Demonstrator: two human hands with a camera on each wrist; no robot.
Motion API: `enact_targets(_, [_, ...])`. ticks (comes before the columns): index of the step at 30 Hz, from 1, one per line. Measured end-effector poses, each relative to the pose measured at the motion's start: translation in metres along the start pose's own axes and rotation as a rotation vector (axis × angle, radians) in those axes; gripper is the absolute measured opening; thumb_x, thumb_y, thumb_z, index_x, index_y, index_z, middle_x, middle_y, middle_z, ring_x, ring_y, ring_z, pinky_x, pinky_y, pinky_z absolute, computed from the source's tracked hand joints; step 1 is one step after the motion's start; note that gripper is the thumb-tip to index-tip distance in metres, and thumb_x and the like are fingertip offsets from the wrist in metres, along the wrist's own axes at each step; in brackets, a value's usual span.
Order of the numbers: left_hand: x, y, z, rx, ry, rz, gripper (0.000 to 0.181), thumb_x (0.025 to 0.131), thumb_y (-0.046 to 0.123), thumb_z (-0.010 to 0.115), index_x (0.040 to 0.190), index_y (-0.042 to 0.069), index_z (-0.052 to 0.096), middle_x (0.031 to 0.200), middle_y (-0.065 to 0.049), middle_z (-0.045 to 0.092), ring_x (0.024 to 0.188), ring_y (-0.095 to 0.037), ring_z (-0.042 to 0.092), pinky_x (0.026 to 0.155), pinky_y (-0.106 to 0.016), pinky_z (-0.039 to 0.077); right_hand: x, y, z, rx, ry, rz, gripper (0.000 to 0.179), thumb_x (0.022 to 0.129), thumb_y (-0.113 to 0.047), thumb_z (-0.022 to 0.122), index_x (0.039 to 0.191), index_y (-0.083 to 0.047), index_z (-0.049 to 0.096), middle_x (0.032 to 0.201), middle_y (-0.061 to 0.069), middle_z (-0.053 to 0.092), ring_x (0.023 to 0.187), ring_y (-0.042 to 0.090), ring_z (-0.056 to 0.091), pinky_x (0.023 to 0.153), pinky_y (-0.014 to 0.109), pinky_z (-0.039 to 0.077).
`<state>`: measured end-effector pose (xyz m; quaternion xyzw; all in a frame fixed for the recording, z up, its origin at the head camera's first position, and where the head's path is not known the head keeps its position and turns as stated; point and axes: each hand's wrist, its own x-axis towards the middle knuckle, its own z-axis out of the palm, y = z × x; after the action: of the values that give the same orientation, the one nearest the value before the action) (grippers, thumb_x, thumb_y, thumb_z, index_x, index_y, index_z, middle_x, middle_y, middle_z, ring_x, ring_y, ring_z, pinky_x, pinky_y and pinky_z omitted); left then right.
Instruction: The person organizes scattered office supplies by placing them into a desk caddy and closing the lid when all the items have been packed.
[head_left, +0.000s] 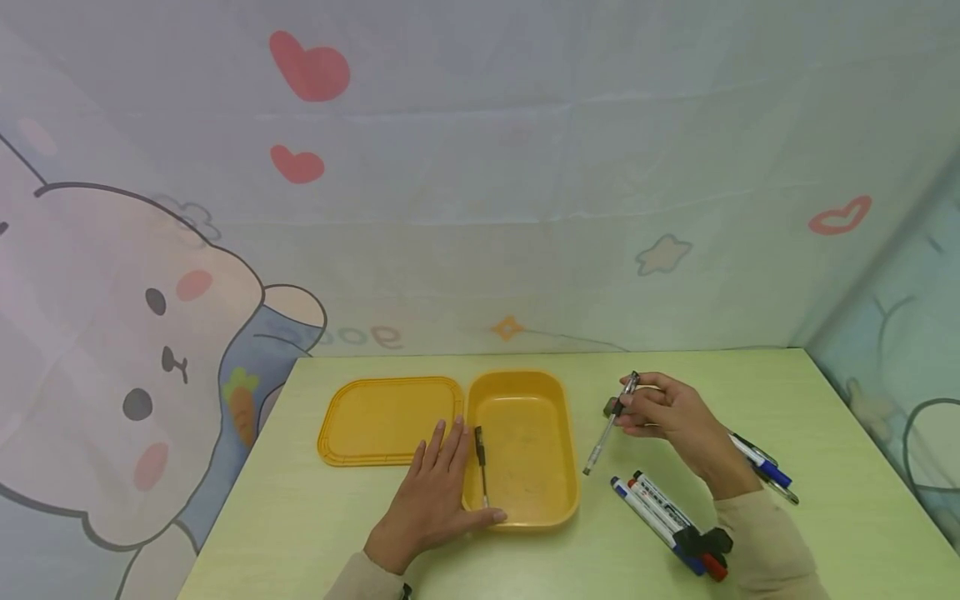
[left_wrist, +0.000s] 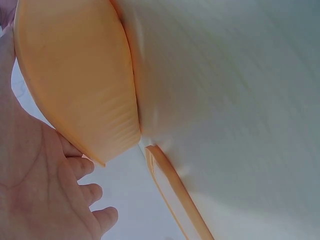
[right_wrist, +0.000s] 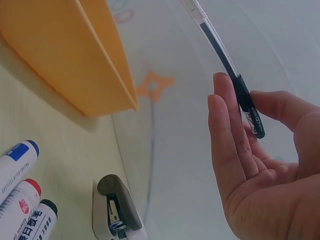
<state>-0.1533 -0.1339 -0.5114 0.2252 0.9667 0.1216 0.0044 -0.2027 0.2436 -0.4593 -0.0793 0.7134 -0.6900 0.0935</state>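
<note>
A yellow plastic box (head_left: 529, 450) stands on the table with one black-gripped pen (head_left: 482, 458) lying along its left side inside. My left hand (head_left: 431, 492) rests on the box's left rim, fingers straight and thumb across the near corner; the left wrist view has the palm beside the box wall (left_wrist: 80, 75). To the right of the box, my right hand (head_left: 675, 417) pinches a clear gel pen (head_left: 604, 442) between thumb and fingers, above the table. Its black rubber grip (right_wrist: 243, 95) shows in the right wrist view.
Left of the box lies a flat yellow lid (head_left: 393, 421). Several whiteboard markers (head_left: 652, 508) lie at the near right, and more pens (head_left: 765, 467) lie beyond the right wrist. A stapler (right_wrist: 117, 210) is near the right hand, mostly hidden behind it in the head view.
</note>
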Motion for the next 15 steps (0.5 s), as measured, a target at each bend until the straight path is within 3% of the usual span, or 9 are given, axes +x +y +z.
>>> enact_targets(15, [0.001, -0.001, 0.002, -0.001, 0.0, -0.005, 0.118, 0.085, 0.08, 0.055, 0.164, 0.009, 0.004, 0.171, -0.01, 0.006, 0.157, -0.034, 0.0, 0.123, -0.061, 0.014, 0.009, 0.003, 0.017, 0.068, -0.07, 0.014, 0.038, 0.101, -0.016, 0.066, 0.132, 0.002, 0.052, 0.105, 0.005, 0.076, 0.089, 0.02, 0.077, 0.08, 0.036, 0.061])
